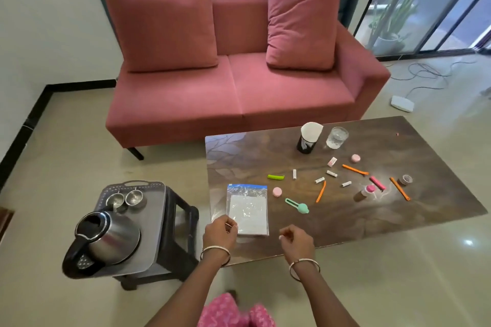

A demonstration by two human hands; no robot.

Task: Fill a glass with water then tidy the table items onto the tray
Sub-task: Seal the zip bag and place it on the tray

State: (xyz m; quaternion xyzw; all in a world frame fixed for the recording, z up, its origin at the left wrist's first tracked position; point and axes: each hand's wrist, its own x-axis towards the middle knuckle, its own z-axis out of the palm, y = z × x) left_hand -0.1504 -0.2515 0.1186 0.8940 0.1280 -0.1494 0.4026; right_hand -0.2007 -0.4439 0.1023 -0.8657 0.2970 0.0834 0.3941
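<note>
A clear glass (337, 137) holding water stands at the far side of the brown table (345, 220), beside a black cup (308, 138) lined with white paper. A zip bag (248, 210) with a white sheet inside lies flat near the table's left front corner. My left hand (220, 232) has its fingers curled at the bag's lower left edge and pinches it. My right hand (296, 240) hovers over the front edge, loosely curled and holding nothing. The grey tray (156, 220) sits on a dark stool to the left, carrying a steel kettle (106, 239) and two steel bowls (126, 199).
Scattered on the table are a green clip (275, 176), a teal clip (297, 206), pink caps (277, 191), orange sticks (321, 191), a pink clip (377, 183), small white rolls (332, 173) and a small bottle (364, 192). A red sofa (233, 87) stands behind.
</note>
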